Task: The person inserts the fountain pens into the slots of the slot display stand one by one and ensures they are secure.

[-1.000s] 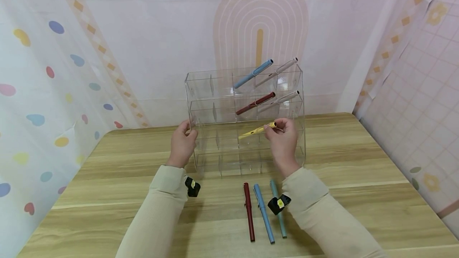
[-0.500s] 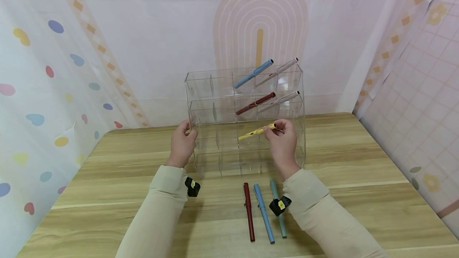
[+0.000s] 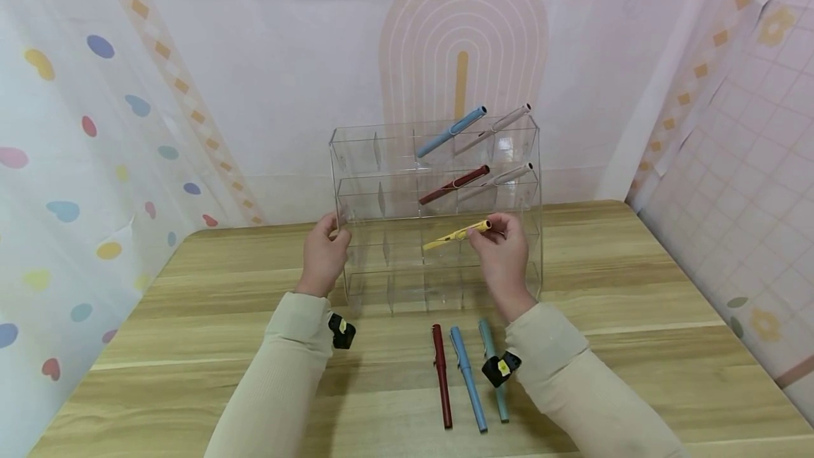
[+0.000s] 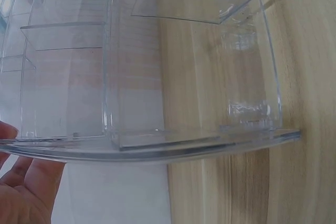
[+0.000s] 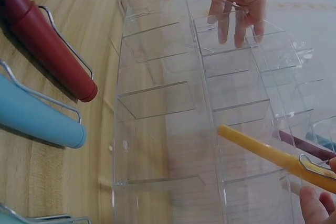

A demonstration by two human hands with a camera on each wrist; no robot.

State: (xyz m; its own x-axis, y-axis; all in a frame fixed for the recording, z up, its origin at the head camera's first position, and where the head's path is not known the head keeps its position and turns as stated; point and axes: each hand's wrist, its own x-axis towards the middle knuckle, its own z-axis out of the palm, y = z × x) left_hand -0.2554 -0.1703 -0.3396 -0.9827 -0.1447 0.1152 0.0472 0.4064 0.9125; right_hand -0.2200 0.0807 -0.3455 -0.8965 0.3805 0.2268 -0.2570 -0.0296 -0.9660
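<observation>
A clear acrylic pen rack (image 3: 381,189) with stepped, divided tiers stands on the table. My right hand (image 3: 505,253) pinches a yellow pen (image 3: 454,235) near its capped end, thumb in front. The pen slants across the third tier from the top, its lower end within a compartment, as the right wrist view also shows. At the rack's left side, my left hand (image 3: 324,253) grips the side panel (image 4: 157,153). Higher up rest a blue pen (image 3: 451,131), a dark red pen (image 3: 454,184), and two pale pens, one pale pen (image 3: 502,122) on top.
In front of the rack, a red pen (image 3: 441,377), a blue pen (image 3: 468,380) and a teal pen (image 3: 499,394) lie on the wooden table (image 3: 210,316). The right wrist camera hangs over the teal one. A patterned curtain (image 3: 286,76) stands behind.
The yellow pen's capped end has dipped very slightly along with the right hand's fingers. The left hand, the rack and the other pens stay where they were.
</observation>
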